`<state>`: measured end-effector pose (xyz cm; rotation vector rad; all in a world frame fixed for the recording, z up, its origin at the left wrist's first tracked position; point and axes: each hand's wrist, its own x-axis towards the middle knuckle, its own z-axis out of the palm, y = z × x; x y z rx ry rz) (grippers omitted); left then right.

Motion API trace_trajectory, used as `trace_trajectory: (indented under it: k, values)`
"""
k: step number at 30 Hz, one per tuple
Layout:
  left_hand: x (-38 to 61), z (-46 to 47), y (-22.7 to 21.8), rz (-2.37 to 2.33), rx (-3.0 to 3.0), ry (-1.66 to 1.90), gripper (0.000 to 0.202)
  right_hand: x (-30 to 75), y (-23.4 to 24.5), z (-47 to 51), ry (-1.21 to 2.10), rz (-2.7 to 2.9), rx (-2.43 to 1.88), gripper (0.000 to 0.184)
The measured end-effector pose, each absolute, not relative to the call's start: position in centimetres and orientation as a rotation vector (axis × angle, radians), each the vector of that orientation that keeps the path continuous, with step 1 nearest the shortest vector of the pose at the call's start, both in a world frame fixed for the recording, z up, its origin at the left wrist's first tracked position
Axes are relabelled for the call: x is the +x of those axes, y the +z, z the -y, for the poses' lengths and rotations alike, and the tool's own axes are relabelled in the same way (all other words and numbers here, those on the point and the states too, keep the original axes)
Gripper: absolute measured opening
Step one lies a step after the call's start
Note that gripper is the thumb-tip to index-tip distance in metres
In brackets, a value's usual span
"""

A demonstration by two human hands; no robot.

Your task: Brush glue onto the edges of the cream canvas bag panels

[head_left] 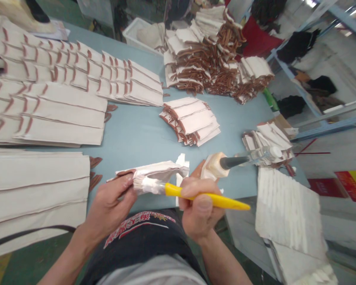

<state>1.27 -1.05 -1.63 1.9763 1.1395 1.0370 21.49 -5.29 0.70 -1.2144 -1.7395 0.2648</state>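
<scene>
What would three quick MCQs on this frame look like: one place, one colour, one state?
1. Where does the small fanned stack of pieces lie?
A. On the blue table, beyond the hands
B. In the white bin
C. On the floor

2. What colour is the brush handle?
A. Red
B. Yellow
C. Black

3. What is the left hand doing?
A. Resting flat on the table
B. Hanging free
C. Holding a folded white piece against the bristles

Answers: 1 A, it sits on the table mid-frame. 2 B, the handle in the right hand is plainly yellow. 3 C, its fingers grip the white piece at the brush head.
</scene>
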Motion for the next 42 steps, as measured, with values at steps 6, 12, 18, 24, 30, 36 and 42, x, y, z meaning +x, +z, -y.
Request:
trace_trajectory:
  k: [6,12,18,24,30,36,42]
  values:
    - [1.2,1.7,-3.0,-0.925,2.274,1.256,0.028,23.2,2.9,4.3,0.344,1.282,-1.287,0.035]
    - [1.1,1.4,-3.2,-0.872,2.463,1.239,0.029,21.4,1.6,6.0,0.367,1.225,-1.321,0.032]
    - [0.9,1.6,-3.5,-0.905,2.485,1.243,0.027,20.3,0.7,7.8,0.410,1.351,-1.371,0.035]
    - [1.3,1.8,-3.4,-0.923,2.462,1.238,0.029,20.6,1.5,6.9,0.355,1.307,-1.236,0.029]
    - [1.6,2.1,-3.4,-1.025,2.261,1.240,0.025,19.5,1.5,7.1,0.401,1.256,-1.077,0.029]
    - [1.7,1.6,-2.8,-1.293,1.753,1.012,0.021,23.3,-0.6,5.0,0.233,1.328,-1.226,0.023]
    - [1.6,0.4,-0.5,-1.188,1.669,0.908,0.029,25.3,-2.8,3.2,0.011,1.839,-1.329,0.022]
